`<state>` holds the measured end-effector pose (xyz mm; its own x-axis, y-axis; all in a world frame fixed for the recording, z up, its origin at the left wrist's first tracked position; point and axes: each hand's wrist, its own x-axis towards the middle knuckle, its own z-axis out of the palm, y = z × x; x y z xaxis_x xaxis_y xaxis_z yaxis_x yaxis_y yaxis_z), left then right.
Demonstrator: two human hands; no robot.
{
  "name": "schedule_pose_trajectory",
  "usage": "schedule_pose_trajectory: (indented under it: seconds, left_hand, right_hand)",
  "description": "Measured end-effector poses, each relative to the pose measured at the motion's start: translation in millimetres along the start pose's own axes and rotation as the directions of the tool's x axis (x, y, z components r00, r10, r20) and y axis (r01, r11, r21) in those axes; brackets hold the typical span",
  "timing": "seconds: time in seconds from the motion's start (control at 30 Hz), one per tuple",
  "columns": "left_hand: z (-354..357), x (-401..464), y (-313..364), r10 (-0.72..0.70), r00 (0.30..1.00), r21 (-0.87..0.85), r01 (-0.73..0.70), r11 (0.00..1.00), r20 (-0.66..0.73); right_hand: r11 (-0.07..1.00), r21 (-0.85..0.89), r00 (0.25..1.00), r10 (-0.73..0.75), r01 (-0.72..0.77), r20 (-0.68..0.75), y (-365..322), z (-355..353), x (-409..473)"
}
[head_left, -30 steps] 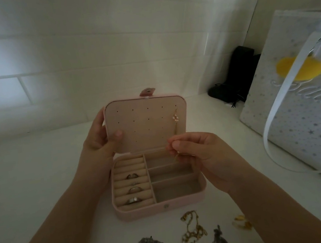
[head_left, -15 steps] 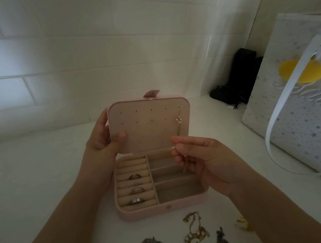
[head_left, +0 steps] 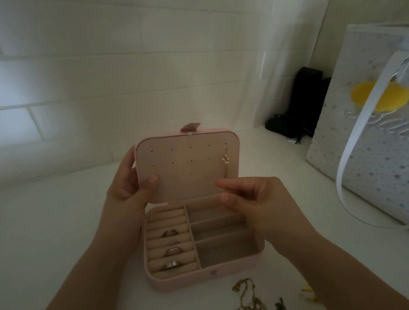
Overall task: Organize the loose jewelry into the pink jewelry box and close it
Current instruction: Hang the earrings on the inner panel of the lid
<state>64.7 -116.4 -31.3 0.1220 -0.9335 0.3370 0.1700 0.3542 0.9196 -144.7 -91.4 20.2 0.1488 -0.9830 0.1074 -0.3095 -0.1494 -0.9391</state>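
Our left hand (head_left: 128, 189) grips the lid (head_left: 187, 167) of the box (head_left: 204, 273) by its left edge, thumb pressed on the lining. Just right of that thumb, an earring (head_left: 225, 159) hangs from the peg holes, above our right fingertips. Our right hand (head_left: 257, 199) hovers at the lid's lower right corner, fingers curled; whether it pinches anything we cannot tell. Rings (head_left: 172, 250) sit below our left palm. Necklaces (head_left: 245, 303) lie loose near our right wrist. If our left grip slips, the lid could drop onto our right fingers or shake the earring off.

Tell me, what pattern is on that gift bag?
Small grey stars on white, on the gift bag; head view.
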Motion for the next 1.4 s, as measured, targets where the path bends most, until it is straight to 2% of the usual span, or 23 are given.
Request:
schedule_pose_trajectory:
  seconds: [0.17, 0.27, 0.43, 0.6, 0.73, 0.77, 1.03, 1.4]
  left_hand:
    - [0, 0, -1, -0.007, 1.000, 0.003, 0.007, 1.000, -0.010]
    - [0, 0, -1, -0.003, 1.000, 0.006, 0.003, 1.000, -0.015]
    - [0, 1, 0, -0.001, 1.000, 0.002, 0.001, 1.000, -0.015]
    - [1, 1, 0, 0.003, 1.000, 0.015, -0.003, 1.000, -0.025]
    - [1, 2, 1, 0.000, 0.999, 0.010, 0.001, 1.000, -0.052]
    - [1, 2, 2, -0.002, 0.999, 0.007, 0.002, 1.000, -0.053]
    - [4, -2, 7, 0.003, 0.998, -0.004, -0.003, 1.000, -0.056]
    - [6, -3, 11, -0.015, 0.997, 0.002, 0.015, 1.000, -0.082]
  right_hand:
    - [0.987, -0.135, 0.996, -0.089, 0.086, -0.015, 0, 2, 1]
    - [0.992, -0.085, 0.995, -0.094, 0.092, -0.013, 1, 1, 2]
    - [0.998, 0.065, 0.999, -0.022, 0.024, -0.028, 0, -3, 7]
    - [0.996, -0.014, 0.985, -0.084, 0.083, -0.149, -12, -5, 15]
    - [0.972, 0.230, 0.981, -0.001, 0.046, -0.193, -25, -2, 30]
    - [0.968, 0.246, 0.980, 0.004, 0.046, -0.201, -27, 0, 34]
    - [0.997, 0.062, 0.948, -0.017, 0.039, -0.318, -27, 15, 48]
    - [0.999, 0.020, 0.918, -0.022, 0.033, -0.397, -32, 19, 47]
